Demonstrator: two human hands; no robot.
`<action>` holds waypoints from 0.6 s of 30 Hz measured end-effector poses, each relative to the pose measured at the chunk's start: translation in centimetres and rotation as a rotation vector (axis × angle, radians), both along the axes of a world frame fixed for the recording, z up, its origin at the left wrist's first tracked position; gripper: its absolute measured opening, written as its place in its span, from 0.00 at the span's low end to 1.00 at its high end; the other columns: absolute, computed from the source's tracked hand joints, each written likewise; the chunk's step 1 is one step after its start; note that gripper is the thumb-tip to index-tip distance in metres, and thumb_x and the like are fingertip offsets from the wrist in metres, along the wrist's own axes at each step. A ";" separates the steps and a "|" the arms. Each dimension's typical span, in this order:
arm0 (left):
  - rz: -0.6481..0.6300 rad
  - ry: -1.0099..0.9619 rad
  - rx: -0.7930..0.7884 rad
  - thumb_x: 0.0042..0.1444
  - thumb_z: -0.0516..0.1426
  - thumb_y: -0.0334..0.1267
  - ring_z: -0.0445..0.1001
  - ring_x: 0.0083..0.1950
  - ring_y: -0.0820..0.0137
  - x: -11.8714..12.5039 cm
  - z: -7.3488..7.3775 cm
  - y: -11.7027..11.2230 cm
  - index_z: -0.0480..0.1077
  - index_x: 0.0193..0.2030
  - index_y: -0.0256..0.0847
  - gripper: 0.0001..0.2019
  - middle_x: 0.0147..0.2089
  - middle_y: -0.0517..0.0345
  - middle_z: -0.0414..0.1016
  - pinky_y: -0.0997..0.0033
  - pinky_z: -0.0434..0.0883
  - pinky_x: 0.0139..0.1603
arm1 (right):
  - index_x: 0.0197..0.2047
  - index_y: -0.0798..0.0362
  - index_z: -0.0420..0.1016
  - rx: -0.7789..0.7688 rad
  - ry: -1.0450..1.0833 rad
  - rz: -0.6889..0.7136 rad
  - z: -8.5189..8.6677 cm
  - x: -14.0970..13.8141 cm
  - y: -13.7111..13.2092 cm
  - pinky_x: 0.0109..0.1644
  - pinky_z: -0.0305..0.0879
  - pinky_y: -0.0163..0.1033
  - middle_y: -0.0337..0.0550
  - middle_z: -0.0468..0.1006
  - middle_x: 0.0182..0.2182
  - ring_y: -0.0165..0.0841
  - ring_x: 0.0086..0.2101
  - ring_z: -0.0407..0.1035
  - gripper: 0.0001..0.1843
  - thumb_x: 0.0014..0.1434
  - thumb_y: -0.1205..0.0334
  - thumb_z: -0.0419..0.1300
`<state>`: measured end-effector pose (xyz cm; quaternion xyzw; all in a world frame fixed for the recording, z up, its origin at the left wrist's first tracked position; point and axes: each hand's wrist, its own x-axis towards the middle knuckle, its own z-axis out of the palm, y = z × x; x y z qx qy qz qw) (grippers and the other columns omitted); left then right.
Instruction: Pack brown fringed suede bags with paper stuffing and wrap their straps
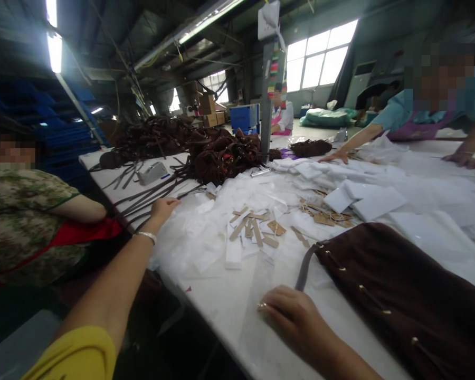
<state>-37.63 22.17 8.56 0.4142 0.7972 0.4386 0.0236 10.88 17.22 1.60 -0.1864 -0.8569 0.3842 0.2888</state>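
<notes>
My left hand (164, 206), a bracelet at its wrist, reaches far out to the left. Its fingers are stretched flat where the dark brown straps (142, 198) meet a heap of clear plastic bags (190, 232). My right hand (296, 316) wears a ring and rests knuckles up on a clear plastic sheet (257, 295) near the table's front edge. Its fingers are curled under, and what they hold is hidden. Just to its right is the strap end (304, 266) of a dark brown studded bag (399, 295), which lies flat on the white table (217, 301).
Tan paper tags (257, 229) and white folded packets (376, 203) are scattered mid-table. Behind them are a pile of brown bags (221, 153), a tape dispenser (152, 172) and a post (267, 89). One person sits at the left (27, 221), and another leans over the table at the right (419, 113).
</notes>
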 end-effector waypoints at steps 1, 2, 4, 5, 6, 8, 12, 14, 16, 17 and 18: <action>0.014 -0.027 0.031 0.61 0.60 0.43 0.75 0.49 0.62 -0.3 0.4 0.0 0.73 0.47 0.35 0.13 0.48 0.53 0.75 0.55 0.74 0.50 | 0.38 0.47 0.80 -0.002 0.004 0.001 0.0 0.0 0.0 0.38 0.70 0.38 0.44 0.80 0.33 0.34 0.35 0.74 0.11 0.67 0.57 0.56; 0.028 -0.054 0.066 0.63 0.58 0.44 0.75 0.49 0.61 -0.5 0.9 0.0 0.71 0.50 0.35 0.15 0.50 0.53 0.74 0.56 0.74 0.49 | 0.38 0.47 0.80 -0.003 0.010 0.002 0.1 -0.1 0.0 0.38 0.70 0.38 0.44 0.80 0.33 0.34 0.35 0.74 0.11 0.67 0.57 0.56; 0.046 -0.108 0.150 0.63 0.58 0.45 0.75 0.49 0.60 -0.6 2.3 -0.1 0.70 0.53 0.36 0.17 0.52 0.52 0.73 0.56 0.75 0.48 | 0.38 0.47 0.80 -0.006 0.025 0.003 0.1 -0.1 0.0 0.38 0.70 0.37 0.44 0.80 0.33 0.34 0.35 0.74 0.11 0.67 0.57 0.56; 0.045 -0.132 0.195 0.63 0.57 0.45 0.75 0.48 0.62 -0.4 3.1 -0.2 0.70 0.52 0.36 0.17 0.51 0.52 0.73 0.57 0.75 0.47 | 0.38 0.47 0.80 -0.007 0.039 -0.004 0.1 -0.1 0.0 0.38 0.70 0.37 0.44 0.80 0.33 0.34 0.35 0.75 0.12 0.67 0.57 0.56; 0.037 -0.154 0.239 0.64 0.57 0.44 0.75 0.47 0.64 0.0 3.9 -0.4 0.70 0.51 0.35 0.15 0.50 0.52 0.74 0.59 0.75 0.46 | 0.38 0.48 0.80 -0.009 0.057 -0.015 0.1 -0.1 0.0 0.39 0.70 0.37 0.44 0.80 0.33 0.34 0.34 0.75 0.11 0.67 0.57 0.56; 0.002 -0.192 0.316 0.63 0.57 0.43 0.76 0.43 0.68 1.5 5.2 -1.2 0.71 0.47 0.35 0.13 0.44 0.53 0.76 0.65 0.75 0.44 | 0.38 0.49 0.81 -0.018 0.103 -0.036 0.0 0.0 0.1 0.39 0.72 0.36 0.44 0.81 0.33 0.34 0.34 0.75 0.11 0.66 0.57 0.57; -0.116 -0.301 0.385 0.55 0.62 0.47 0.78 0.33 0.69 7.6 5.5 -4.2 0.72 0.42 0.36 0.15 0.32 0.57 0.77 0.73 0.74 0.33 | 0.39 0.49 0.83 -0.041 0.192 -0.064 0.2 0.1 0.5 0.46 0.74 0.38 0.49 0.82 0.43 0.37 0.42 0.77 0.12 0.65 0.55 0.59; -0.185 -0.394 0.381 0.52 0.64 0.49 0.79 0.31 0.68 12.1 4.3 -5.9 0.71 0.43 0.37 0.19 0.33 0.58 0.78 0.72 0.75 0.30 | 0.39 0.49 0.84 -0.044 0.202 -0.081 0.7 0.2 0.5 0.52 0.73 0.42 0.51 0.79 0.51 0.41 0.49 0.75 0.13 0.65 0.54 0.59; -0.238 -0.512 0.376 0.51 0.64 0.51 0.80 0.33 0.67 17.1 2.4 -7.2 0.71 0.43 0.38 0.20 0.35 0.57 0.79 0.70 0.76 0.32 | 0.39 0.50 0.84 -0.028 0.192 -0.070 1.3 0.3 0.4 0.57 0.70 0.45 0.52 0.75 0.56 0.44 0.55 0.71 0.13 0.64 0.54 0.60; -0.261 -0.584 0.375 0.51 0.64 0.52 0.81 0.35 0.67 19.6 1.4 -7.6 0.70 0.42 0.38 0.20 0.37 0.56 0.79 0.68 0.77 0.34 | 0.40 0.50 0.84 -0.019 0.183 -0.053 1.6 0.3 0.3 0.59 0.68 0.46 0.52 0.73 0.58 0.44 0.57 0.69 0.12 0.64 0.55 0.60; -0.279 -0.669 0.383 0.51 0.64 0.51 0.81 0.37 0.66 21.9 0.5 -7.9 0.70 0.42 0.38 0.20 0.38 0.55 0.79 0.66 0.78 0.37 | 0.40 0.50 0.84 -0.012 0.173 -0.029 1.9 0.4 0.2 0.60 0.67 0.46 0.52 0.70 0.61 0.44 0.58 0.68 0.12 0.64 0.55 0.61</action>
